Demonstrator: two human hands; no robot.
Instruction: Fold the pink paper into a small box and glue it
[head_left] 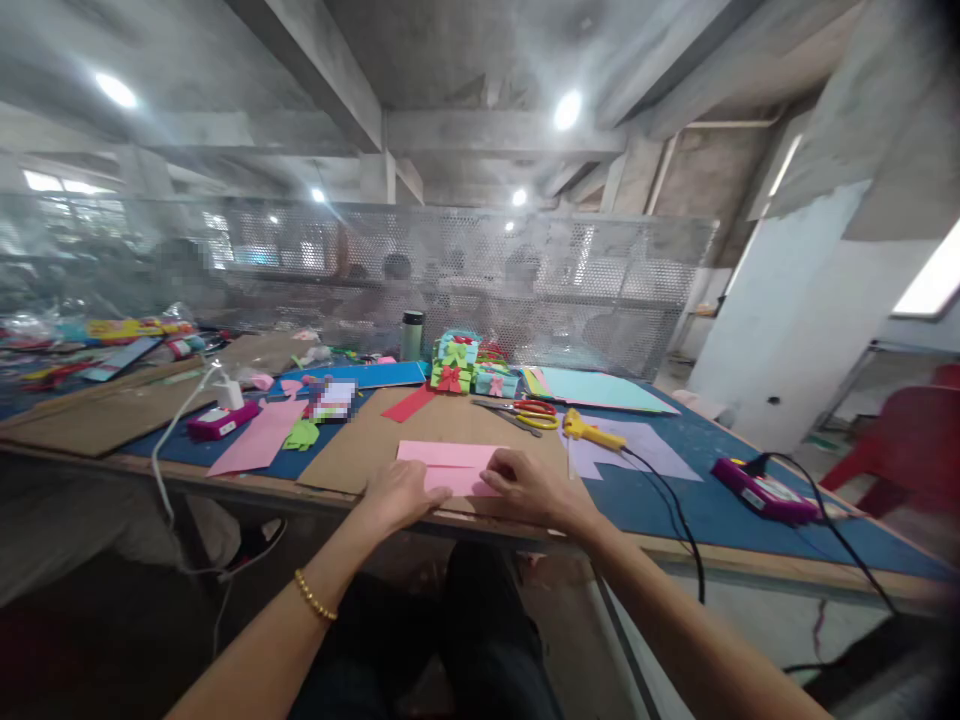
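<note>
A pink sheet (450, 455), with a fold line or flap edge across its middle, lies on brown cardboard (360, 450) at the table's front edge. On its left end rests my left hand (401, 493), thumb out along the lower part and fingers apart. My right hand (525, 484) has its fingers curled and pinched at the sheet's right side. Beyond the sheet are scissors with red and yellow handles (534, 413), a red paper strip (409, 401) and a yellow glue gun (596, 432).
Small decorated boxes (454, 365) and a green bottle (412, 337) stand at the back. Purple devices (761, 490) with cables sit left and right. Lilac paper (649, 450) lies to the right, another pink sheet (259, 437) to the left. A mesh screen (465, 280) runs behind.
</note>
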